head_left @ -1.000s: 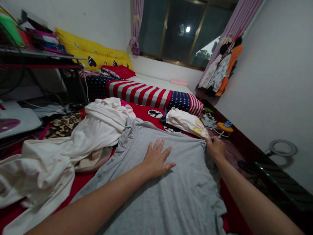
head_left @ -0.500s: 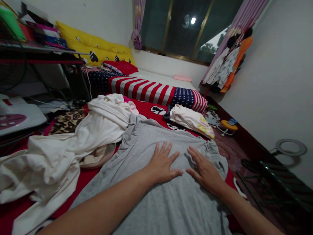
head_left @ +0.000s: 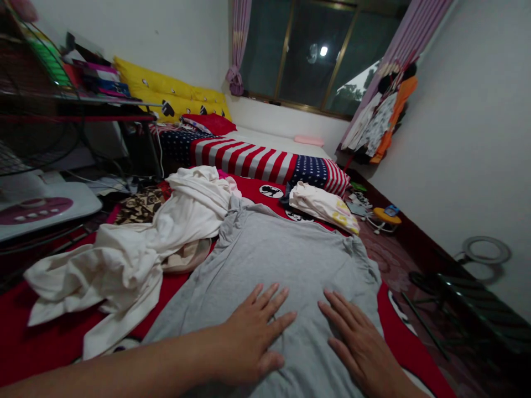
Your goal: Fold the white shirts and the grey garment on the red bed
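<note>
A grey knit garment (head_left: 286,249) lies spread out over a red patterned bedspread (head_left: 178,293), its gathered edges bunched at the far left and right. On its near part, my left hand (head_left: 257,331) rests palm down with the fingers spread. To the right of it, my right hand (head_left: 357,337) lies flat on the same cloth, fingers stretched out. A gap of grey fabric separates the two hands. Left of the garment is a crumpled white garment (head_left: 128,260). Beyond the grey one sits a folded pale garment with yellow print (head_left: 321,204).
A second bed with a flag-striped cover (head_left: 249,157) stands by the window. At the left are a cluttered desk (head_left: 112,116) and a white fan base (head_left: 45,207). On the right floor are a yellow stool (head_left: 386,216) and a dark slatted rack (head_left: 481,309).
Both hands have slid over the grey garment towards me, the left one also a little to the left. The view has shifted slightly.
</note>
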Demonstrator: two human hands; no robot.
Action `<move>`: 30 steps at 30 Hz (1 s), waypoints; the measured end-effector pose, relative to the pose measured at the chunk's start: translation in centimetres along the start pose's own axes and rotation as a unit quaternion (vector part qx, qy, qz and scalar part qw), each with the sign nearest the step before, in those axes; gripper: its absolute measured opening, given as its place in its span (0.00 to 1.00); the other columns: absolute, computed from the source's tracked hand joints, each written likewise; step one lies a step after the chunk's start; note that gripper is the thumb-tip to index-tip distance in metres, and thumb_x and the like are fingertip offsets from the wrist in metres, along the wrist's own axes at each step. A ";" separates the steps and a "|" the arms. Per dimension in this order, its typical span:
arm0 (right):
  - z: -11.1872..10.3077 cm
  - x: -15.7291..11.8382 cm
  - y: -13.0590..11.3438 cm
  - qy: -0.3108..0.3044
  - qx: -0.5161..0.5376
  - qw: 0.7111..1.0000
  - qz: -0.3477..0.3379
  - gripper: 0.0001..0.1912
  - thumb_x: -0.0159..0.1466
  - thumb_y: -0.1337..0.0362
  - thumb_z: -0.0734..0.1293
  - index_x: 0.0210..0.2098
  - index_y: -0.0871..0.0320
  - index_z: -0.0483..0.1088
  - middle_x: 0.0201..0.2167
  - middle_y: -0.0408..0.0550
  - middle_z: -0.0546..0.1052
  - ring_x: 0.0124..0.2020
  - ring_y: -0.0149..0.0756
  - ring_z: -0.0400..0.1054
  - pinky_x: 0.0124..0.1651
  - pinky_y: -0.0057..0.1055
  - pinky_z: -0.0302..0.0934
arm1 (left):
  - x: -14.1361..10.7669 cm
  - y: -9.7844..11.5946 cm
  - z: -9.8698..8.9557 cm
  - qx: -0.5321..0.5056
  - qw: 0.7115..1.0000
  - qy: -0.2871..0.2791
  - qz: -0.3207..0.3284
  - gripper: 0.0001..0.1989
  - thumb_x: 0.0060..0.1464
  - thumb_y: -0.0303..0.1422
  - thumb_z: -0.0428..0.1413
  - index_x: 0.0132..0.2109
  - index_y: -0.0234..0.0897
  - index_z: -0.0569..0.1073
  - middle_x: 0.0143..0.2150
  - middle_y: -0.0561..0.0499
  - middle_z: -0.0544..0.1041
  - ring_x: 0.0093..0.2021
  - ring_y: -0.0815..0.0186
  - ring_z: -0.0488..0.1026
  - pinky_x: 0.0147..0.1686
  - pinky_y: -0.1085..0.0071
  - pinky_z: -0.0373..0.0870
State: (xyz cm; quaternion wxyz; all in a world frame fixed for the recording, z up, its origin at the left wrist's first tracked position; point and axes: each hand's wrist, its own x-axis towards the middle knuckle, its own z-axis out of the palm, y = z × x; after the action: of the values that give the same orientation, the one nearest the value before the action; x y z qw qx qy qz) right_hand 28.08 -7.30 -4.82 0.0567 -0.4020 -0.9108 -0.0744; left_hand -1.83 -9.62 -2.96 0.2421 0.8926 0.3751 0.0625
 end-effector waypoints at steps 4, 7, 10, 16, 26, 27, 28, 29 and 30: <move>-0.6 -1.6 0.4 -0.024 0.079 0.994 0.068 0.14 0.65 0.60 0.60 0.49 0.51 0.70 0.53 0.51 0.71 0.52 0.39 0.68 0.52 0.35 0.64 | -4.6 1.7 -1.7 -0.045 0.996 -0.069 -0.016 0.42 0.51 0.36 0.61 0.68 0.49 0.51 0.71 0.45 0.38 0.70 0.49 0.38 0.65 0.48 0.44; -1.3 -1.8 1.3 -0.074 0.122 0.984 0.107 0.10 0.65 0.66 0.58 0.37 0.52 0.71 0.39 0.48 0.75 0.38 0.35 0.71 0.42 0.29 0.65 | -6.5 2.1 -3.3 -0.063 0.994 -0.084 -0.037 0.39 0.49 0.28 0.61 0.66 0.51 0.57 0.71 0.49 0.46 0.69 0.52 0.45 0.65 0.53 0.49; -2.7 -0.7 1.8 -0.149 0.108 0.972 0.146 0.10 0.62 0.68 0.59 0.30 0.54 0.70 0.30 0.46 0.76 0.31 0.35 0.71 0.34 0.29 0.60 | -7.2 1.6 -4.5 -0.101 0.992 -0.077 0.001 0.31 0.51 0.29 0.60 0.61 0.50 0.65 0.69 0.51 0.55 0.67 0.54 0.53 0.64 0.58 0.54; -5.9 8.2 -2.6 -0.160 0.097 0.973 0.133 0.09 0.59 0.63 0.64 0.38 0.54 0.75 0.32 0.48 0.79 0.32 0.38 0.71 0.33 0.30 0.53 | -3.0 -4.2 -8.0 -0.146 0.981 0.075 -0.100 0.14 0.56 0.35 0.55 0.48 0.38 0.77 0.42 0.49 0.81 0.39 0.65 0.77 0.39 0.74 0.71; 1.0 15.7 -8.6 0.041 0.283 0.950 0.129 0.06 0.60 0.65 0.63 0.33 0.55 0.73 0.30 0.44 0.77 0.31 0.32 0.68 0.33 0.27 0.52 | 3.3 -12.0 -10.7 0.211 0.876 0.287 -0.324 0.31 0.49 0.43 0.60 0.57 0.33 0.65 0.51 0.37 0.69 0.49 0.51 0.71 0.45 0.62 0.69; 1.3 15.5 -8.5 0.053 0.300 0.943 0.131 0.06 0.60 0.65 0.63 0.32 0.55 0.72 0.30 0.44 0.77 0.30 0.32 0.68 0.33 0.27 0.53 | 3.3 -12.3 -10.7 0.218 0.863 0.285 -0.356 0.33 0.49 0.44 0.60 0.58 0.32 0.63 0.52 0.36 0.68 0.49 0.51 0.71 0.45 0.62 0.69; 1.4 15.3 -8.3 0.060 0.319 0.937 0.128 0.06 0.60 0.64 0.62 0.32 0.55 0.72 0.29 0.43 0.76 0.30 0.32 0.68 0.33 0.26 0.53 | 3.4 -12.6 -10.7 0.220 0.853 0.283 -0.380 0.34 0.50 0.44 0.60 0.59 0.31 0.62 0.52 0.35 0.68 0.49 0.50 0.71 0.45 0.62 0.69; 1.5 15.2 -8.1 0.065 0.337 0.931 0.123 0.06 0.60 0.64 0.63 0.31 0.55 0.72 0.29 0.43 0.76 0.30 0.32 0.68 0.33 0.26 0.54 | 3.6 -12.8 -10.7 0.218 0.846 0.281 -0.398 0.33 0.50 0.44 0.60 0.58 0.31 0.62 0.52 0.35 0.69 0.49 0.50 0.71 0.46 0.62 0.68; 1.5 15.0 -7.9 0.068 0.353 0.926 0.119 0.06 0.60 0.64 0.63 0.31 0.55 0.72 0.28 0.43 0.76 0.30 0.32 0.67 0.33 0.26 0.54 | 3.7 -13.1 -10.9 0.214 0.843 0.277 -0.408 0.31 0.51 0.43 0.59 0.57 0.30 0.63 0.51 0.34 0.69 0.50 0.50 0.71 0.46 0.61 0.67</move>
State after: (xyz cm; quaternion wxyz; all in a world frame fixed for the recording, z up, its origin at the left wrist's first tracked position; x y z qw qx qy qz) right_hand 12.05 -1.43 -4.54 0.2649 -0.4554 -0.8177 0.2320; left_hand -10.72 5.05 0.01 -0.0655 0.6339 0.7612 0.1207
